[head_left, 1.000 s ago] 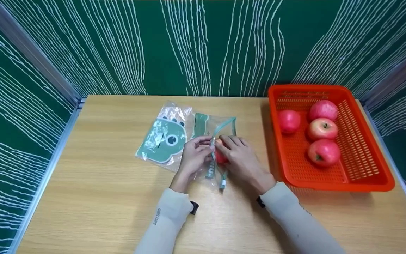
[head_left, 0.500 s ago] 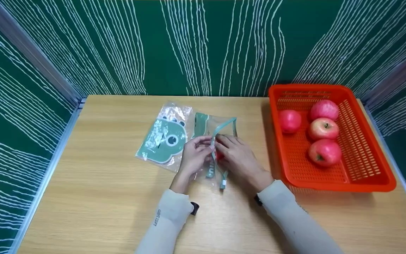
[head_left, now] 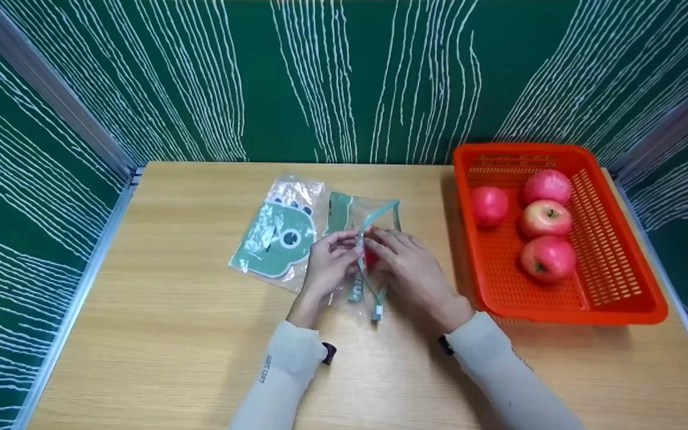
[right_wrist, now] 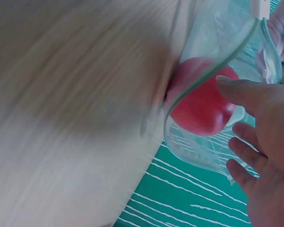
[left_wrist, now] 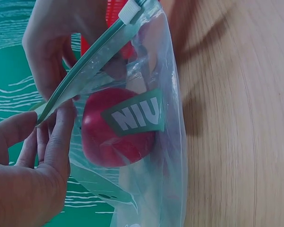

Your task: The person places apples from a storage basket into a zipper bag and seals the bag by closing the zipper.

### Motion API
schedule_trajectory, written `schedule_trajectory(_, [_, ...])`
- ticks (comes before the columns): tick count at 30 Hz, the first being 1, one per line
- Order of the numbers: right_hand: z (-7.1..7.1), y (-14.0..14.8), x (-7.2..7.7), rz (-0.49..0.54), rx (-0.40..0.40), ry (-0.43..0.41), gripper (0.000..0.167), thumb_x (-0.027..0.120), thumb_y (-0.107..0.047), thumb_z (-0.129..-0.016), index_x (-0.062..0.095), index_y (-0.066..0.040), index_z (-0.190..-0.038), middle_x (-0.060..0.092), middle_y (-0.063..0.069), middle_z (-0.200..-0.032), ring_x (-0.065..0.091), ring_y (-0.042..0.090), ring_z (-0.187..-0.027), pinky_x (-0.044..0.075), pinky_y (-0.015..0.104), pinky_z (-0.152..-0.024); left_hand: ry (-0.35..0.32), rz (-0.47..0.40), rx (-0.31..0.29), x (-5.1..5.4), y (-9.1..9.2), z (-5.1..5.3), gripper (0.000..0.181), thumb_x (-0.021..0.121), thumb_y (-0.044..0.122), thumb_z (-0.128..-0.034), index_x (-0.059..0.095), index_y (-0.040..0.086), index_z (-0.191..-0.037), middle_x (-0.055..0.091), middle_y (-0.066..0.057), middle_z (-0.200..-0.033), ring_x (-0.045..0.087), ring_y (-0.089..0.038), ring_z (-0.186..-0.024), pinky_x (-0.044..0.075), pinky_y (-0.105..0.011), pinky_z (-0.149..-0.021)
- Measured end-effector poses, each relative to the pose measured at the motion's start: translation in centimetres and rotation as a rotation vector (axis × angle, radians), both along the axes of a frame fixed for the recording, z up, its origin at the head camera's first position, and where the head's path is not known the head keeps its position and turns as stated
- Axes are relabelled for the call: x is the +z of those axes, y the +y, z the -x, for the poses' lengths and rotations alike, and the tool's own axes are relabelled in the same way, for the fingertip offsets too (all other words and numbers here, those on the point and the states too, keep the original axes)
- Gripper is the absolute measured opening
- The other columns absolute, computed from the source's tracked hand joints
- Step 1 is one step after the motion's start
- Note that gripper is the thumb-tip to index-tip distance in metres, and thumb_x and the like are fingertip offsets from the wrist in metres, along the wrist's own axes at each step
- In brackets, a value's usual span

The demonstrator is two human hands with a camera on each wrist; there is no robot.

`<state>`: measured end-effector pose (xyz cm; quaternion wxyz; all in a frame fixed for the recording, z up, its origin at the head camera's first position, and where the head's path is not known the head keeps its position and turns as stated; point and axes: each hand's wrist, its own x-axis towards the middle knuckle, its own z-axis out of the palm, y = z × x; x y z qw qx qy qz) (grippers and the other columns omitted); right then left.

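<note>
Plastic bag: left hand pinches its rim, right hand spreads at its opening. Hold that rim wide, easing the apple deeper.

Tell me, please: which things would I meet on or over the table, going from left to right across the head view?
Clear plastic bag with green cartoon print, left hand, right hand, left rim of the orange-red plastic basket, single red apple inside it, line of three apples.

Apple in clr bag, R grip nr
</note>
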<state>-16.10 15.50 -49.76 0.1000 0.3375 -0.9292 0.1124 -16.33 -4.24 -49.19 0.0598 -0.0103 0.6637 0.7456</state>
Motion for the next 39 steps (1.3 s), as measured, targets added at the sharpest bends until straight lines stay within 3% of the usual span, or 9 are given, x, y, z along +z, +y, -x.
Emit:
schedule_trajectory(12, [-1.0,1.3,1.7,0.034,-0.060,0.072,0.061,0.083,0.002,-0.087,0.065,-0.009,-0.143,0.063,0.016,-0.146,0.059,0.038,-0.132,0.052,0.057,-0.110,-0.039,-0.022,0.021,-0.1,0.3,0.0,0.036,0.068,-0.008,-0.0952,0.064,-0.010,-0.131,0.070,-0.016,-0.114,0.068,-0.010,-0.084,0.057,-0.022,-0.064])
schedule_trajectory(20, [-2.1,2.6,3.6,-0.017,-0.104,0.078,0.065,0.086,-0.002,-0.085,0.063,-0.008,-0.146,0.064,0.017,-0.145,0.060,0.037,-0.130,0.053,0.053,-0.110,-0.023,-0.019,0.023,-0.2,0.5,0.1,0.036,0.067,-0.011,-0.0936,0.064,-0.012,-0.129,0.069,-0.016,-0.111,0.067,-0.009,-0.080,0.054,-0.020,-0.061])
schedule_trajectory(32, [-3.2,6.1,6.4,0.065,-0.147,0.025,0.065,0.092,-0.008,-0.080,0.066,-0.004,-0.139,0.061,0.021,-0.147,0.058,0.041,-0.131,0.053,0.060,-0.108,-0.025,-0.017,0.003,-0.1,0.6,0.3,0.036,0.066,-0.012,-0.0943,0.064,-0.012,-0.130,0.069,-0.016,-0.112,0.068,-0.010,-0.078,0.058,-0.021,-0.062])
schedule_trajectory(39, [-3.6,8.3,6.9,0.091,-0.195,0.063,0.063,0.092,-0.005,-0.078,0.068,-0.003,-0.136,0.063,0.021,-0.144,0.059,0.042,-0.128,0.053,0.063,-0.105,-0.026,-0.010,-0.008,-0.1,0.5,0.2,0.036,0.066,-0.011,-0.0948,0.063,-0.011,-0.131,0.068,-0.017,-0.113,0.068,-0.011,-0.080,0.062,-0.025,-0.067])
